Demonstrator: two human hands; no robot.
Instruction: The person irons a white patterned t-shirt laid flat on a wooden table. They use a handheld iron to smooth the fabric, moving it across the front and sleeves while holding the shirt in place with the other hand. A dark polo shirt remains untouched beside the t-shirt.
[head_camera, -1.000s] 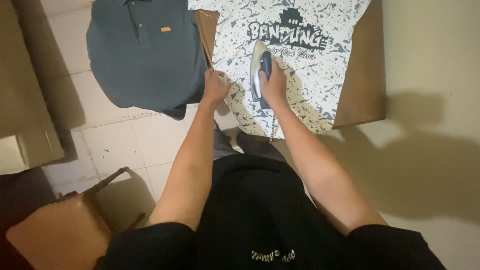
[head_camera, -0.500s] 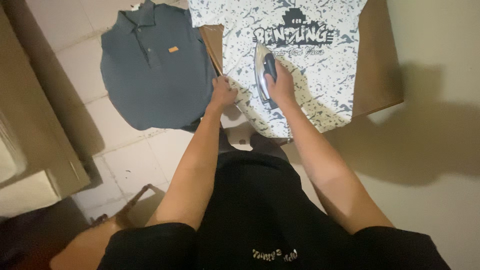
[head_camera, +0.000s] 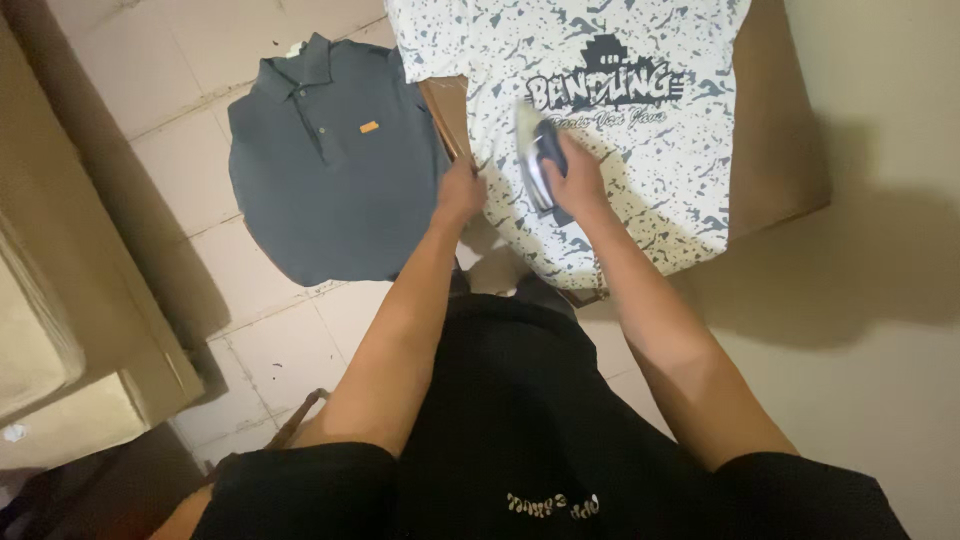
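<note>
Pale floor tiles (head_camera: 180, 160) surround a brown board (head_camera: 775, 130). My right hand (head_camera: 575, 180) clasps the iron (head_camera: 535, 150), its metal sole on the speckled white T-shirt (head_camera: 640, 160). At nine o'clock, my left hand (head_camera: 460, 192) pinches the shirt's edge; farther left lies a dark polo (head_camera: 335, 190).

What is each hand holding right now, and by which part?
The right hand grips the silver clothes iron by its dark handle. The left hand pinches the speckled white T-shirt at its side edge.

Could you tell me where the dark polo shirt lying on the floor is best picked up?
Take the dark polo shirt by its shoulders, just beside the collar, coming from above. It lies flat, front up, on the tiled floor, so pinching both shoulders would probably lift it evenly.
</note>
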